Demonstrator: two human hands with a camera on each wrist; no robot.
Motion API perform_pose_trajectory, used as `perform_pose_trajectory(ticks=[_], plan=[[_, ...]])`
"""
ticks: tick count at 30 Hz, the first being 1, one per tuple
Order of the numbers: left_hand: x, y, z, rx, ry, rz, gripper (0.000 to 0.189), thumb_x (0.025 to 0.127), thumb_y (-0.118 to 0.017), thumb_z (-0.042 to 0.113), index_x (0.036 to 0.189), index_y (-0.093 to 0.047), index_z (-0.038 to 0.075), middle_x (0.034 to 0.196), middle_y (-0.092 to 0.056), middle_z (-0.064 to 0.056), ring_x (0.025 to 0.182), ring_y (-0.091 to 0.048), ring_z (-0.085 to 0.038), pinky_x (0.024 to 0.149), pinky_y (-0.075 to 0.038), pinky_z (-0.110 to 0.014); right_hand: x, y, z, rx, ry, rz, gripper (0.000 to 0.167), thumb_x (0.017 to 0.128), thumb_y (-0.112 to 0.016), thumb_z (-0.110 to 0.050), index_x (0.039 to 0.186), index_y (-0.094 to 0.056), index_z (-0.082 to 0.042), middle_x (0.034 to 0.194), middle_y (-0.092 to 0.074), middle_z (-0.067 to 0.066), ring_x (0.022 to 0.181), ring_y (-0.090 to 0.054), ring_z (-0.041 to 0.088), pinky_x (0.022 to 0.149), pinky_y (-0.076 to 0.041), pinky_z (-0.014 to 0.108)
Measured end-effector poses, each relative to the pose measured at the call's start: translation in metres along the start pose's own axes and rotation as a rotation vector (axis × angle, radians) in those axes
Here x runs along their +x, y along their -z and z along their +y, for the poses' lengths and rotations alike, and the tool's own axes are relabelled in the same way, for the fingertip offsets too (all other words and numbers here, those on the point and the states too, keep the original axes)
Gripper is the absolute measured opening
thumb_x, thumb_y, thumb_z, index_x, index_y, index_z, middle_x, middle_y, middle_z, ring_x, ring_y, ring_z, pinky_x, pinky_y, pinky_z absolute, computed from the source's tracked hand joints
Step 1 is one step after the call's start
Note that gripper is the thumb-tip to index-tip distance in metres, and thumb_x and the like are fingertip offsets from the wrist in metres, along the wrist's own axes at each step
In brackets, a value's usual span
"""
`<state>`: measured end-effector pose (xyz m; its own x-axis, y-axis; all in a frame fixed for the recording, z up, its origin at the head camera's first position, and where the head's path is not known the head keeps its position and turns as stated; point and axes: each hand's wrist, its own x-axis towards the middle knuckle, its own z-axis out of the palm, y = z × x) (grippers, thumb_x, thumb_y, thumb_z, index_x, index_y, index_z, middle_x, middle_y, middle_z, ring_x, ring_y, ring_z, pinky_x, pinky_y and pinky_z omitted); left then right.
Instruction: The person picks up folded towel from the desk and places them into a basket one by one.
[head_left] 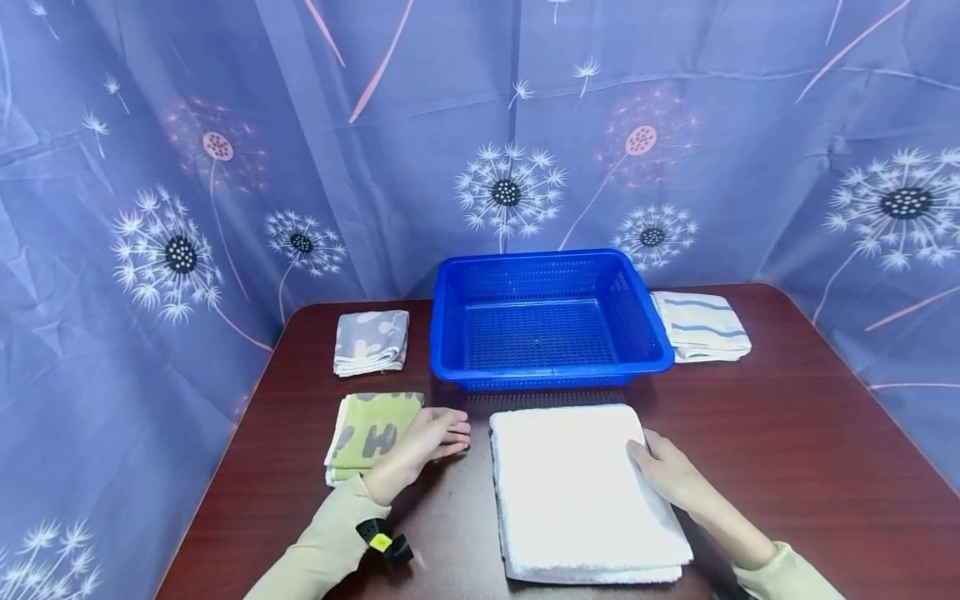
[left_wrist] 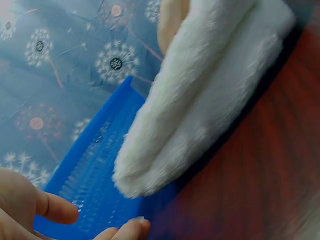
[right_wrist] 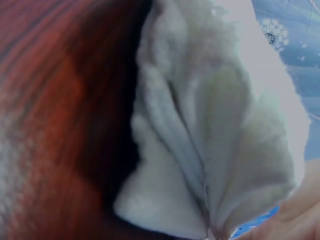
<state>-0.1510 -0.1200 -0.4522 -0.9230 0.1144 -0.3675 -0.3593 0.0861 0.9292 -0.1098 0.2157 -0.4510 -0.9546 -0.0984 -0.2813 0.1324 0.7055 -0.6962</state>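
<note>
As we are surveying the station, we are noting a blue curtain [head_left: 412,167] hanging behind a dark red table [head_left: 810,400]. On it a blue basket [head_left: 555,371] is standing, and a folded white towel [head_left: 577,492] is occupying the space just in front. Smaller folded cloths are flanking these: a green cloth [head_left: 363,437] at left, a striped cloth [head_left: 708,325] at the basket's right side and a grey cloth [head_left: 372,337] beyond the green one. The right hand [head_left: 666,468] is gripping the towel's right edge, thumb on top; the left hand [head_left: 429,437] is grasping nothing, its fingers loosely bent. With the wrist views blurring, we are not confirming how far the towel is clearing the table. We are judging the step as taking up the towel, the next move apparently calling for the left hand at its free left edge.
</note>
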Motion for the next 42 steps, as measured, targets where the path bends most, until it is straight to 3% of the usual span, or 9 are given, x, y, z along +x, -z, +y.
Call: perform_pose_trajectory(ticks=[3, 11, 15, 19, 26, 32, 37, 39, 42], plan=[[-0.002, -0.008, -0.008, 0.001, -0.014, -0.011, 0.035, 0.096, -0.041, 0.005, 0.121, -0.051, -0.017, 0.112, -0.061, -0.031, 0.092, -0.065, -0.021, 0.087, -0.055, -0.034, 0.000, -0.001, 0.002, -0.010, -0.015, 0.009, 0.055, 0.104, -0.036, -0.024, 0.141, -0.028, 0.017, 0.142, -0.037, 0.038, 0.134, -0.032, 0.051, 0.109, -0.029, 0.061], [-0.008, -0.031, -0.019, -0.072, -0.052, -0.040, 0.050, 0.096, -0.036, 0.007, 0.138, -0.029, -0.018, 0.136, -0.040, -0.040, 0.126, -0.046, -0.046, 0.102, -0.046, -0.047, 0.002, -0.004, 0.004, -0.001, -0.013, 0.033, 0.053, 0.104, -0.036, -0.024, 0.141, -0.031, 0.014, 0.141, -0.040, 0.037, 0.133, -0.034, 0.050, 0.107, -0.032, 0.060], [-0.013, -0.043, -0.020, -0.102, -0.045, -0.059, 0.056, 0.093, -0.035, 0.006, 0.141, -0.022, -0.019, 0.139, -0.037, -0.039, 0.125, -0.047, -0.040, 0.105, -0.042, -0.051, 0.005, -0.005, 0.005, 0.008, -0.021, 0.016, 0.056, 0.105, -0.033, -0.026, 0.144, -0.025, 0.014, 0.144, -0.034, 0.038, 0.136, -0.029, 0.052, 0.109, -0.028, 0.061], [-0.014, -0.050, -0.022, -0.087, -0.057, -0.085, 0.053, 0.095, -0.034, 0.006, 0.140, -0.026, -0.020, 0.136, -0.045, -0.034, 0.119, -0.049, -0.030, 0.108, -0.038, -0.053, 0.006, -0.006, 0.006, 0.013, -0.023, 0.005, 0.058, 0.105, -0.031, -0.028, 0.145, -0.022, 0.013, 0.145, -0.032, 0.037, 0.137, -0.027, 0.051, 0.110, -0.026, 0.061], [-0.010, -0.053, -0.029, 0.144, -0.143, -0.075, 0.048, 0.102, -0.037, 0.012, 0.137, -0.034, -0.020, 0.139, -0.044, -0.034, 0.133, -0.039, -0.044, 0.111, -0.032, -0.055, 0.006, -0.010, 0.007, 0.005, 0.004, 0.037, 0.055, 0.106, -0.030, -0.026, 0.142, -0.024, 0.014, 0.141, -0.037, 0.039, 0.134, -0.032, 0.052, 0.108, -0.031, 0.061], [-0.012, -0.055, -0.031, 0.262, -0.197, -0.059, 0.044, 0.103, -0.036, 0.014, 0.137, -0.042, -0.013, 0.137, -0.049, -0.029, 0.133, -0.042, -0.040, 0.109, -0.034, -0.054, 0.007, -0.010, 0.004, -0.033, -0.018, 0.032, 0.056, 0.106, -0.028, -0.029, 0.141, -0.023, 0.014, 0.139, -0.036, 0.042, 0.131, -0.036, 0.053, 0.103, -0.036, 0.060], [-0.014, -0.059, -0.029, 0.386, -0.265, -0.057, 0.051, 0.105, -0.030, 0.022, 0.143, -0.033, -0.011, 0.144, -0.042, -0.030, 0.137, -0.035, -0.042, 0.112, -0.030, -0.056, 0.007, -0.007, -0.001, -0.065, -0.028, 0.027, 0.058, 0.106, -0.026, -0.033, 0.141, -0.023, 0.014, 0.139, -0.036, 0.043, 0.130, -0.037, 0.054, 0.103, -0.036, 0.060], [-0.014, -0.061, -0.029, 0.474, -0.284, -0.046, 0.057, 0.106, -0.028, 0.027, 0.144, -0.027, -0.015, 0.125, -0.055, -0.034, 0.121, -0.051, -0.043, 0.108, -0.035, -0.055, 0.008, -0.006, -0.002, -0.067, -0.022, 0.026, 0.059, 0.106, -0.025, -0.033, 0.141, -0.023, 0.014, 0.139, -0.035, 0.043, 0.130, -0.037, 0.054, 0.103, -0.036, 0.060], [-0.014, -0.064, -0.028, 0.582, -0.310, -0.014, 0.064, 0.106, -0.027, 0.031, 0.141, -0.021, -0.023, 0.121, -0.054, -0.040, 0.120, -0.051, -0.045, 0.107, -0.035, -0.055, 0.009, -0.007, -0.003, -0.063, -0.016, 0.022, 0.060, 0.106, -0.024, -0.033, 0.141, -0.023, 0.016, 0.139, -0.035, 0.043, 0.130, -0.037, 0.054, 0.104, -0.035, 0.060]])
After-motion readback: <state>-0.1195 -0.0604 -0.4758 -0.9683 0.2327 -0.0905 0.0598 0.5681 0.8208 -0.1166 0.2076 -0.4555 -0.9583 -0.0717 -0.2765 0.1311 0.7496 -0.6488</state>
